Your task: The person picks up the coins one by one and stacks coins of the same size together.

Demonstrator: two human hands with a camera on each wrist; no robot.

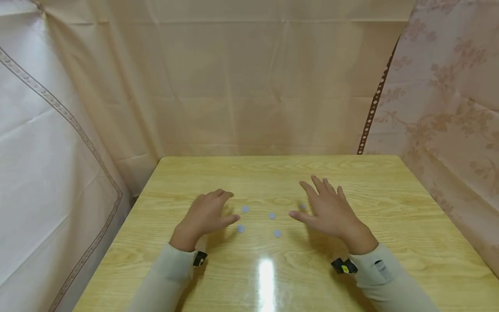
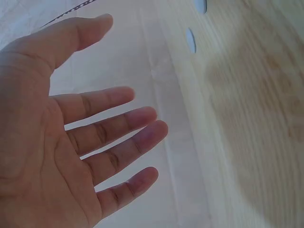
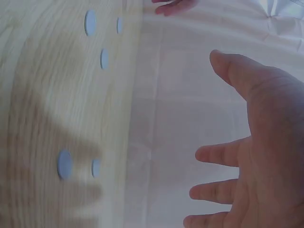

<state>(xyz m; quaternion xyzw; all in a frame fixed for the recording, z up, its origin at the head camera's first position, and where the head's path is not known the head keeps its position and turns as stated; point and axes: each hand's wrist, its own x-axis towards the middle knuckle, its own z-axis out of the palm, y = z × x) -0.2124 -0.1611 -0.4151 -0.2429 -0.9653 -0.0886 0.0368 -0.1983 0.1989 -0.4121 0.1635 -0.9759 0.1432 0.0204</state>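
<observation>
Several small, flat, pale grey-blue discs lie apart on the wooden table (image 1: 257, 173). My left hand (image 1: 208, 212) is held above the table, fingers spread and palm bare in the left wrist view. Beside its thumb are a near disc (image 1: 241, 228) and a farther disc (image 1: 245, 209). My right hand (image 1: 331, 210) hovers on the other side, fingers spread and holding nothing. One disc (image 1: 302, 206) shows between its thumb and forefinger, on the tabletop below. Two more discs, one farther (image 1: 272, 215) and one nearer (image 1: 277, 233), lie between the hands.
A beige cloth (image 1: 257, 86) hangs behind the table's far edge. White cloth (image 1: 46, 143) borders the left side, and a floral-patterned cloth (image 1: 448, 108) the right. A bright light reflection (image 1: 267, 281) shows on the tabletop near the front.
</observation>
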